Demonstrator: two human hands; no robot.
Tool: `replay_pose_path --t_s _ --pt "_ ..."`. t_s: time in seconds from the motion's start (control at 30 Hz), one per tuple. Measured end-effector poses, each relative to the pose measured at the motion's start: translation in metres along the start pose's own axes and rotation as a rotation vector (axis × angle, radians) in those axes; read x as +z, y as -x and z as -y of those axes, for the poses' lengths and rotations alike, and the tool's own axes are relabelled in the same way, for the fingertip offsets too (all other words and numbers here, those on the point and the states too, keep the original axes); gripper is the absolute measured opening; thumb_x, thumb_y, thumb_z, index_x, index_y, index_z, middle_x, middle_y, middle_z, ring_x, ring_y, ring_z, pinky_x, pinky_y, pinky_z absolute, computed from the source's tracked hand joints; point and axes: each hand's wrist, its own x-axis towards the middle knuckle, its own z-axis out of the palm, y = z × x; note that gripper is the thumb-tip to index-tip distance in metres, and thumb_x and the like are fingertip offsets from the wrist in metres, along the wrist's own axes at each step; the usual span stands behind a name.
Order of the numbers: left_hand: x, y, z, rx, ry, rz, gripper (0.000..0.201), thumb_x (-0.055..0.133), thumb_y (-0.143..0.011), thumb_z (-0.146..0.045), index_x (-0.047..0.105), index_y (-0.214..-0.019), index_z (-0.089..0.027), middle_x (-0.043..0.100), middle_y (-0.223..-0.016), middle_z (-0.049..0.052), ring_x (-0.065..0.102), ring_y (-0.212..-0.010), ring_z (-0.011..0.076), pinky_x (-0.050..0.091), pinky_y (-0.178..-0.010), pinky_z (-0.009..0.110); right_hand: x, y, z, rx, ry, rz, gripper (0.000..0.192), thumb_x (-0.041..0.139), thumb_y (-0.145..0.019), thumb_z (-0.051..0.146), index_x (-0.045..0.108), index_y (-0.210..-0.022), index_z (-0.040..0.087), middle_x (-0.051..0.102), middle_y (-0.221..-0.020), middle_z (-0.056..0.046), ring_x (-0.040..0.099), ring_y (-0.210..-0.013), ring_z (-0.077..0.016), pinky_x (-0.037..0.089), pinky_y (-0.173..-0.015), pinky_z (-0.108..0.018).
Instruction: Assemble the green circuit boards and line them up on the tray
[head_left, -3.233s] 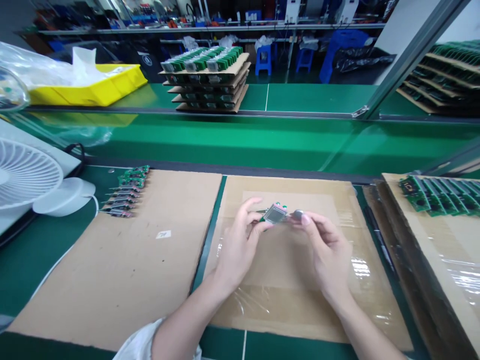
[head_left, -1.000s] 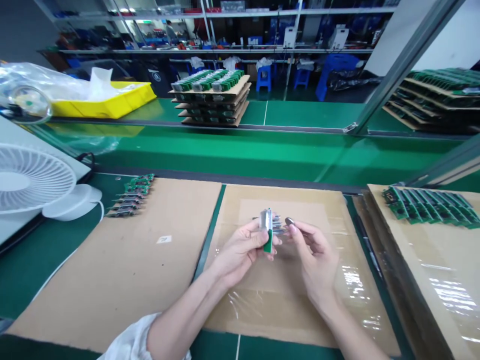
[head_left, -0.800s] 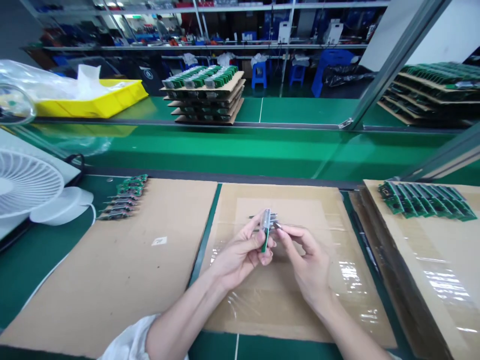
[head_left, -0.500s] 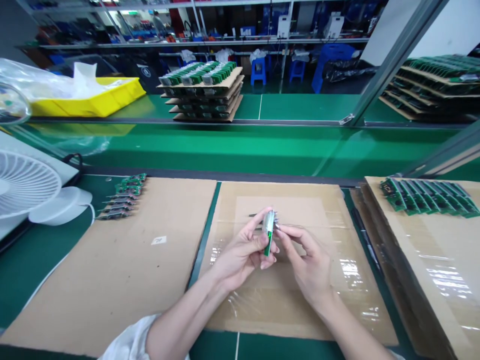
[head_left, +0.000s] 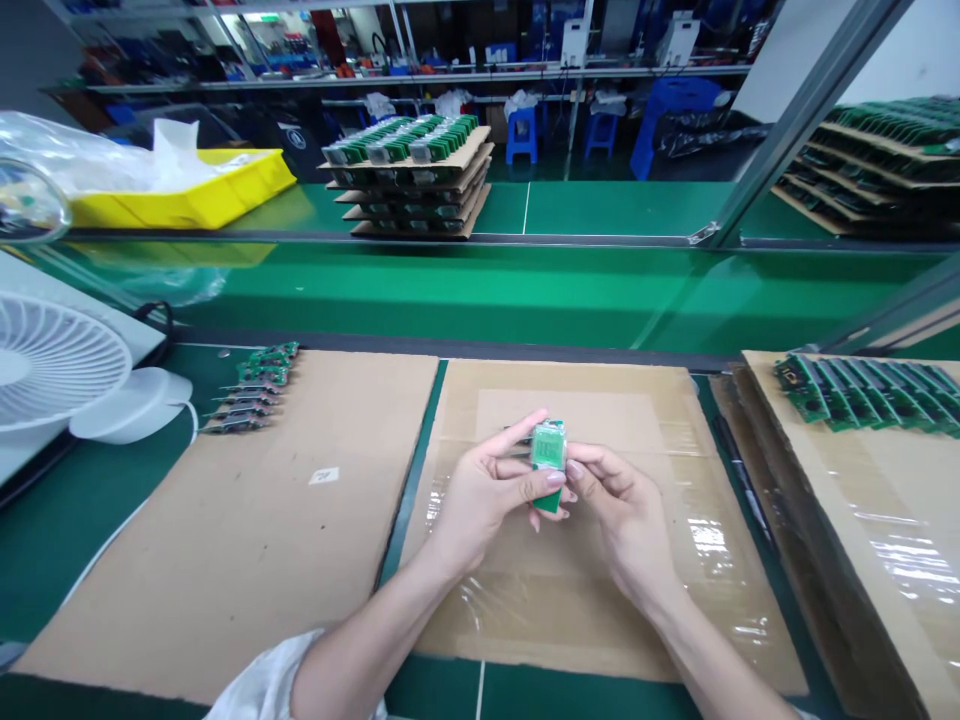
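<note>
Both my hands hold one small green circuit board (head_left: 549, 452) with a pale display on its face, just above a taped cardboard sheet (head_left: 600, 590). My left hand (head_left: 487, 495) pinches its left edge, thumb across the lower part. My right hand (head_left: 622, 510) grips it from the right with thumb and fingertips. The board stands upright with its face turned toward me.
A bare cardboard sheet (head_left: 247, 520) lies to the left with a short row of finished boards (head_left: 251, 390) at its far corner. More green boards (head_left: 870, 392) line a cardboard tray at right. A white fan (head_left: 52, 365) stands at left. A yellow bin (head_left: 187, 195) and stacked board trays (head_left: 409, 175) sit beyond the conveyor.
The board went from lying flat between my hands, to edge-on, to face toward me. My right fingers have closed in on its right side.
</note>
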Motion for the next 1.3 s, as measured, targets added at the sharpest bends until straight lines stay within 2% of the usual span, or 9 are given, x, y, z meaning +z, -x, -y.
replay_pose_path --t_s 0.07,0.13,0.4,0.7,0.87,0.97,1.07,1.17,1.3 --pt "0.003 0.002 -0.002 0.035 -0.076 -0.072 0.074 0.078 -0.067 -0.021 0.046 -0.134 -0.018 0.072 -0.063 0.003 0.065 -0.055 0.0143 0.05 -0.049 0.02 0.002 -0.002 0.003 0.084 -0.114 0.061 0.015 0.062 -0.083 0.032 0.07 -0.092 0.023 0.07 -0.072 0.0 0.061 -0.057 -0.0134 0.048 -0.057 -0.026" --pt "0.006 0.005 -0.004 0.052 -0.116 -0.111 0.07 0.078 -0.066 -0.022 0.05 -0.131 -0.019 0.071 -0.06 0.0 0.064 -0.055 0.0132 0.053 -0.052 0.02 0.002 -0.004 0.006 0.116 -0.147 0.057 0.016 0.066 -0.079 0.034 0.071 -0.089 0.022 0.071 -0.076 -0.001 0.06 -0.062 -0.0128 0.047 -0.059 -0.025" --pt "0.01 0.009 -0.008 0.039 -0.118 -0.146 0.069 0.081 -0.061 -0.017 0.057 -0.125 -0.021 0.07 -0.056 -0.004 0.061 -0.052 0.01 0.054 -0.057 0.019 0.002 -0.005 0.005 0.159 -0.175 0.039 0.019 0.072 -0.073 0.036 0.073 -0.086 0.023 0.069 -0.072 -0.001 0.054 -0.059 -0.0111 0.045 -0.057 -0.022" --pt "0.012 0.011 -0.01 0.02 -0.122 -0.122 0.07 0.079 -0.063 -0.017 0.054 -0.128 -0.02 0.069 -0.057 -0.004 0.06 -0.054 0.0122 0.055 -0.061 0.025 0.001 -0.006 0.001 0.139 -0.07 -0.013 0.022 0.071 -0.073 0.039 0.071 -0.084 0.021 0.07 -0.071 -0.002 0.056 -0.06 -0.0131 0.048 -0.056 -0.025" --pt "0.003 0.005 -0.003 0.109 -0.198 -0.126 0.069 0.072 -0.072 -0.022 0.044 -0.135 -0.022 0.066 -0.06 -0.006 0.06 -0.061 0.0136 0.053 -0.065 0.027 -0.002 -0.005 0.001 0.004 0.168 -0.064 0.018 0.065 -0.079 0.036 0.07 -0.085 0.02 0.072 -0.08 -0.003 0.064 -0.072 -0.0163 0.052 -0.068 -0.029" --pt "-0.009 0.0 0.002 0.238 -0.352 -0.275 0.056 0.073 -0.072 -0.027 0.053 -0.124 -0.025 0.066 -0.063 -0.005 0.061 -0.064 0.0152 0.049 -0.069 0.028 -0.007 -0.006 0.001 -0.131 0.361 -0.186 0.016 0.064 -0.08 0.034 0.068 -0.089 0.021 0.072 -0.09 -0.004 0.066 -0.086 -0.0185 0.051 -0.081 -0.032" --pt "-0.018 -0.003 0.005 0.422 -0.63 -0.37 0.019 0.074 -0.072 -0.031 0.068 -0.089 -0.025 0.07 -0.074 -0.001 0.061 -0.07 0.0169 0.045 -0.071 0.027 -0.014 -0.013 0.0 -0.242 0.387 -0.414 0.02 0.063 -0.081 0.035 0.066 -0.093 0.019 0.072 -0.094 -0.006 0.066 -0.089 -0.0197 0.051 -0.083 -0.036" --pt "-0.019 -0.003 0.008 0.613 -0.988 -0.249 0.005 0.069 -0.077 -0.029 0.071 -0.08 -0.026 0.069 -0.083 0.001 0.06 -0.073 0.0172 0.043 -0.071 0.028 -0.022 -0.02 -0.002 -0.318 0.307 -0.567 0.024 0.063 -0.08 0.036 0.065 -0.094 0.016 0.072 -0.091 -0.007 0.068 -0.084 -0.0202 0.051 -0.083 -0.039" --pt "-0.017 -0.006 0.017 0.747 -1.39 -0.074 0.011 0.062 -0.082 -0.021 0.07 -0.09 -0.024 0.066 -0.078 0.002 0.056 -0.077 0.0191 0.04 -0.07 0.031 -0.024 -0.024 -0.003 -0.29 0.287 -0.605 0.026 0.065 -0.078 0.037 0.065 -0.093 0.015 0.072 -0.089 -0.008 0.068 -0.083 -0.0206 0.051 -0.083 -0.04"
